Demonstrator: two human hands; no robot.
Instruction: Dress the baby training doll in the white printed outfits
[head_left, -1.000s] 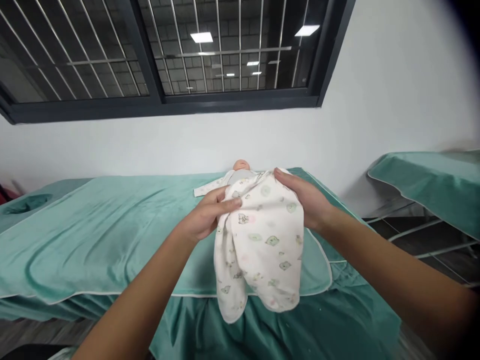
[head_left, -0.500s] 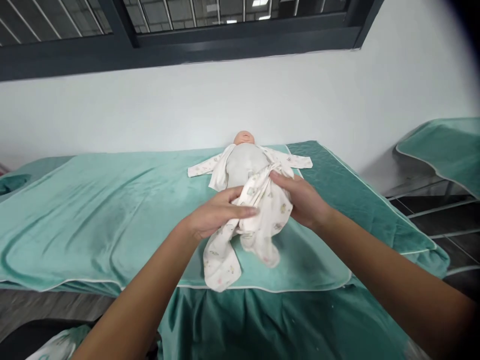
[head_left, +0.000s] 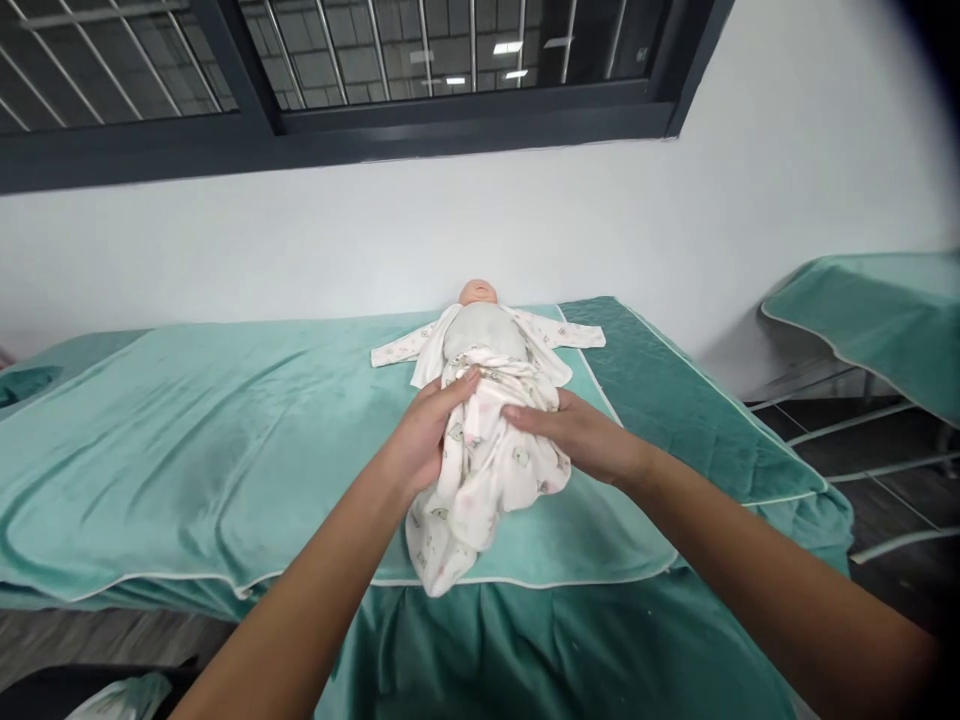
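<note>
Your two hands are together at the near end of the doll point(head_left: 478, 292), working a pair of printed white pants point(head_left: 499, 455). Your left hand point(head_left: 424, 435) is partly closed on the left side of the pants, its thumb laid over the gathered cloth and its fingers mostly hidden beneath. Your right hand point(head_left: 592, 437) is also partly closed, thumb on top of the folds and pointing inward, the other fingers largely out of sight behind the cloth. The pants are bunched at the doll's lower body, the upper part crumpled against its grey belly and the legs hanging loosely toward you. The doll lies on its back, head at the far end, with a printed shirt point(head_left: 577, 334) lying open around its belly and the sleeves spread out to both sides. Under the doll is a pale green sheet point(head_left: 225, 430) on a bed point(head_left: 682, 420) with darker green fabric. Beyond the doll's head is the white wall point(head_left: 337, 240), with a barred window point(head_left: 465, 122) above it. Well to the right of the doll is another green-covered bed point(head_left: 885, 315).
</note>
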